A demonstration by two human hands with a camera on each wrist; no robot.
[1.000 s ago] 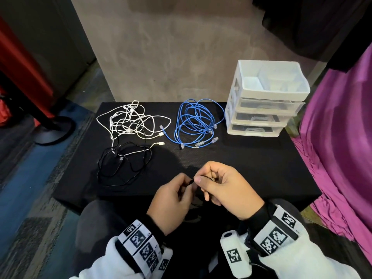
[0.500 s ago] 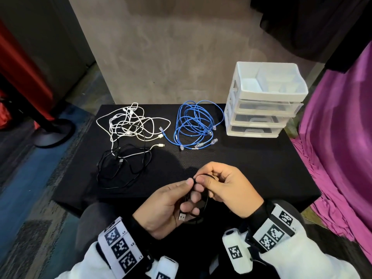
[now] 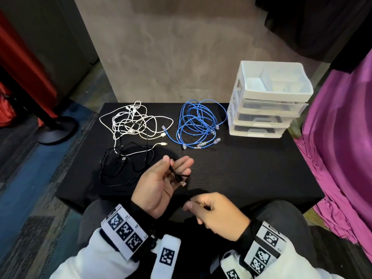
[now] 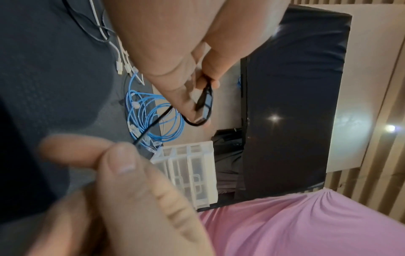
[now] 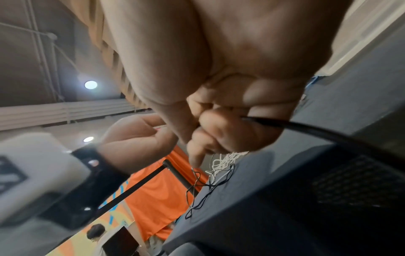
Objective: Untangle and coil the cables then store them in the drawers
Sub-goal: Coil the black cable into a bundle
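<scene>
My left hand (image 3: 174, 167) is palm up over the near part of the black table (image 3: 251, 174). Its thumb and fingers hold the plug ends of a short black USB cable (image 3: 179, 178); the metal plug (image 3: 182, 183) sticks out to the right. In the left wrist view the fingers (image 4: 188, 104) pinch the cable (image 4: 205, 102) by its plugs. My right hand (image 3: 190, 204) is closer to my body and pinches the same cable between thumb and forefinger, with a short strand running taut between the hands. The right wrist view shows the cable (image 5: 285, 126) leaving the curled fingers (image 5: 219, 131).
A white cable tangle (image 3: 132, 121) lies at the back left, with black cables (image 3: 124, 166) in front of it. A blue cable bundle (image 3: 199, 125) lies mid-back. A white three-drawer unit (image 3: 267, 101) stands at the back right, drawers closed. Purple cloth (image 3: 342, 158) hangs on the right.
The hands have parted. My left hand turned palm up and moved forward with the cable's plug ends, while my right hand slid back along the cable toward my body.
</scene>
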